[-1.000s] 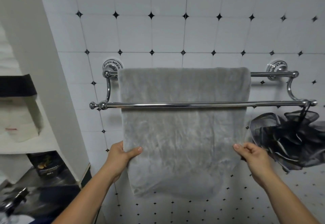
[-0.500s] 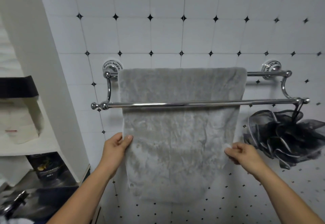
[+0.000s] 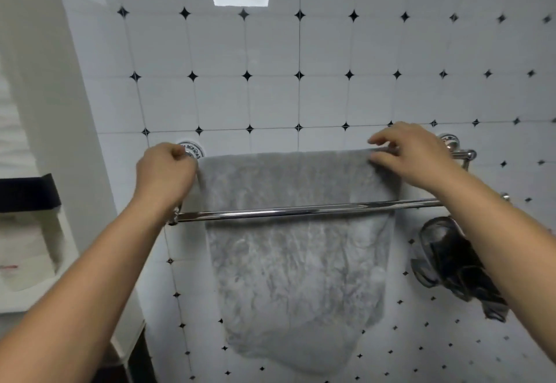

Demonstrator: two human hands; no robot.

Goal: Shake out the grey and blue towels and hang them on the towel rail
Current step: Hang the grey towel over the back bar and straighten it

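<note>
The grey towel (image 3: 298, 265) hangs over the back bar of the chrome double towel rail (image 3: 301, 210) and drops behind the front bar. My left hand (image 3: 164, 172) pinches the towel's top left corner at the back bar. My right hand (image 3: 412, 157) rests on the top right corner, fingers curled over the fold. No blue towel is in view.
A black mesh bath sponge (image 3: 451, 265) hangs from the rail's right end, partly behind my right forearm. A white cabinet side (image 3: 60, 141) with shelves stands at the left. The tiled wall (image 3: 270, 96) lies behind everything.
Both hands have let go of the towel's lower side edges and risen to its top corners on the back bar. The view has tilted upward.
</note>
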